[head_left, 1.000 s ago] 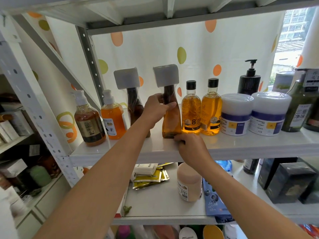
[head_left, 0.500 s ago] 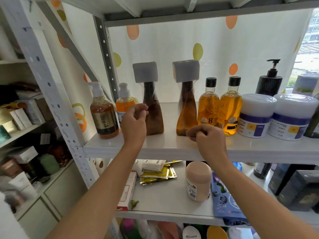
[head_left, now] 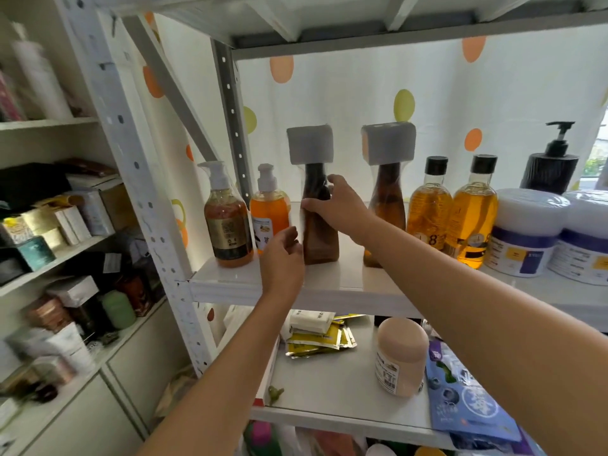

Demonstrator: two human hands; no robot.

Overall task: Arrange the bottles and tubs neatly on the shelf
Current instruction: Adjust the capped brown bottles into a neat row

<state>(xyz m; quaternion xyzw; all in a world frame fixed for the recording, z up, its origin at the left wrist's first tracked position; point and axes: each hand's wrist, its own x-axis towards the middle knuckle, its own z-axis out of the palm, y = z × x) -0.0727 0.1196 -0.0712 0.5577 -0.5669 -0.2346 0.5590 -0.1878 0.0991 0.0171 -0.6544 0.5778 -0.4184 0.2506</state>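
Note:
A white shelf (head_left: 329, 292) carries a row of bottles and tubs. My right hand (head_left: 340, 210) is closed around the waist of a dark brown bottle with a grey block cap (head_left: 317, 238), which stands upright. My left hand (head_left: 283, 258) is open, its fingertips at the bottle's lower left side. To the left stand a brown pump bottle (head_left: 227, 225) and an orange pump bottle (head_left: 268, 209). To the right are a matching grey-capped bottle (head_left: 386, 205), two amber black-capped bottles (head_left: 427, 205) (head_left: 473, 218), two white tubs (head_left: 523, 232) (head_left: 585, 248) and a black pump bottle (head_left: 549, 169).
The lower shelf holds a beige jar (head_left: 401, 357), yellow sachets (head_left: 316, 340) and a blue pouch (head_left: 470, 409). A perforated white upright (head_left: 131, 159) stands at the left, beyond it shelves crowded with boxes (head_left: 49, 225). A polka-dot curtain (head_left: 362, 93) hangs behind the row.
My right hand has left the shelf's front edge and taken hold of the left grey-capped bottle. My left hand has dropped to that bottle's base. The view has shifted left.

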